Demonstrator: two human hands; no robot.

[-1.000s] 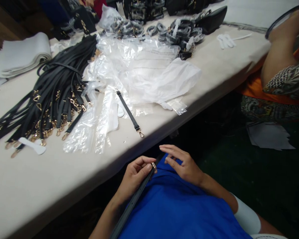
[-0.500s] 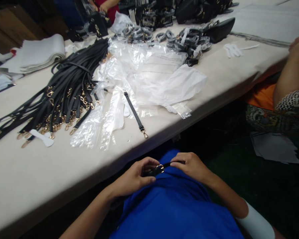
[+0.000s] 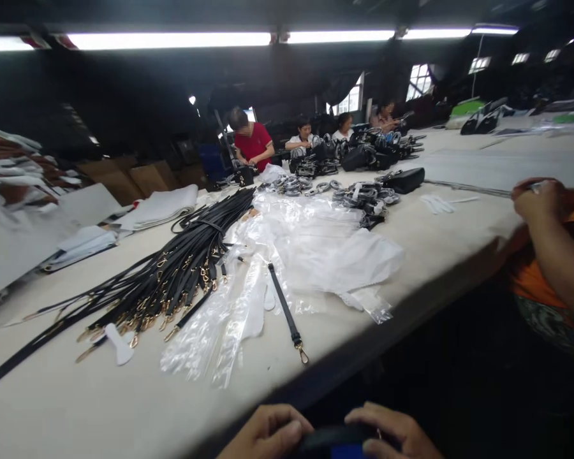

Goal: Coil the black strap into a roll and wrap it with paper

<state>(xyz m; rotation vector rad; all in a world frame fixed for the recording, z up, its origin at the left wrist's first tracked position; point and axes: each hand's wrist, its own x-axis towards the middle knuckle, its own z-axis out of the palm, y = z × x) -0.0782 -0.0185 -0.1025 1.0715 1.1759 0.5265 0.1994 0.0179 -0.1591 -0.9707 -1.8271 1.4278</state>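
Observation:
At the bottom edge of the view, my left hand [image 3: 273,432] pinches one end of a black strap [image 3: 332,436]. My right hand [image 3: 393,432] has its fingers closed around the strap's other end, and the lower part of both hands is cut off. The strap's buckle is hidden or out of view. On the table just beyond lies a short black strap [image 3: 283,302] with a gold clasp at its near end. Clear plastic bags [image 3: 234,319] lie beside it, and a big bundle of long black straps [image 3: 205,245] with gold clasps spreads to the left.
The pale table's front edge [image 3: 325,363] runs between my hands and the straps. White sheets [image 3: 335,255], coiled wrapped straps [image 3: 363,194] and black bags [image 3: 363,158] fill the middle and back. A co-worker's hands [image 3: 540,194] are at the right; other people sit or stand behind.
The view has tilted up, so my hands now sit lower and the far room shows. The strap stays between both hands; its gold buckle, visible before, cannot be seen now.

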